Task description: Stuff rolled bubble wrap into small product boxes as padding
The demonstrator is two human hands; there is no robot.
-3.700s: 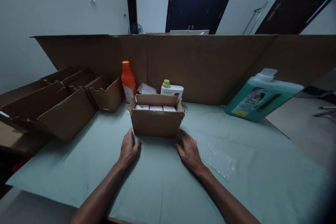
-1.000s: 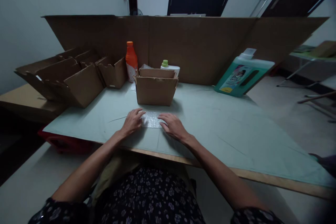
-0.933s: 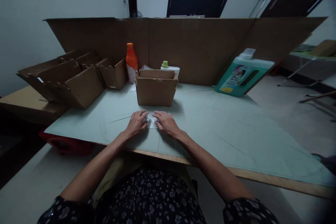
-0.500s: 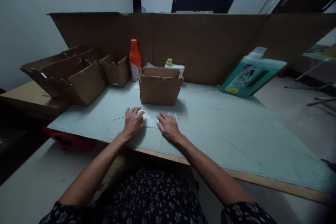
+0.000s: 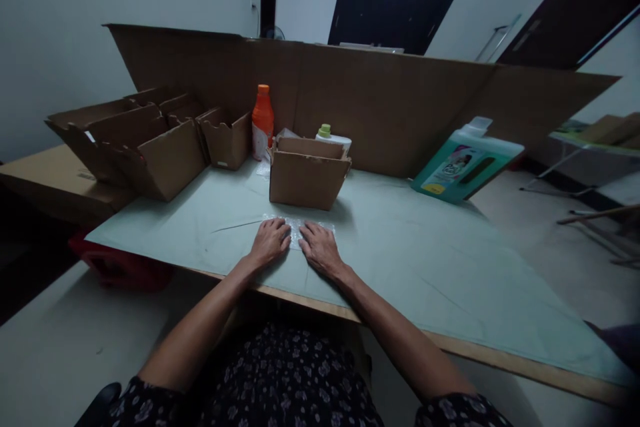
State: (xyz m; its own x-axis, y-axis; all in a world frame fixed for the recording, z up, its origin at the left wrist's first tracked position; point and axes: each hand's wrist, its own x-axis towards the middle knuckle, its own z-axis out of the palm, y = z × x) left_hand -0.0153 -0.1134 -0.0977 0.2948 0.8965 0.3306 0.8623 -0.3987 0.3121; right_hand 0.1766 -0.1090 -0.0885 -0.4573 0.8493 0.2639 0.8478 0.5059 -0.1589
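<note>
A small sheet of clear bubble wrap (image 5: 295, 232) lies flat on the pale green tabletop. My left hand (image 5: 271, 238) rests palm down over its left part, fingers stretched out. On the right part lies my right hand (image 5: 320, 247), also flat with its fingers extended. A narrow strip of the sheet shows between the two hands; the rest is partly hidden under them. Just beyond the sheet stands a small cardboard box (image 5: 306, 180) with its top open. A thin dark line (image 5: 235, 225) runs leftward from the sheet along the cloth.
Behind the box stand an orange bottle (image 5: 263, 120) and a white bottle with a green cap (image 5: 333, 138). Several cardboard boxes (image 5: 170, 153) sit at the left. A large teal jug (image 5: 457, 167) stands tilted at right. A cardboard screen (image 5: 380, 107) borders the back.
My left hand has moved right onto the bubble wrap, closer to my right hand. The right hand stays on the sheet. The camera view has shifted and tilted slightly.
</note>
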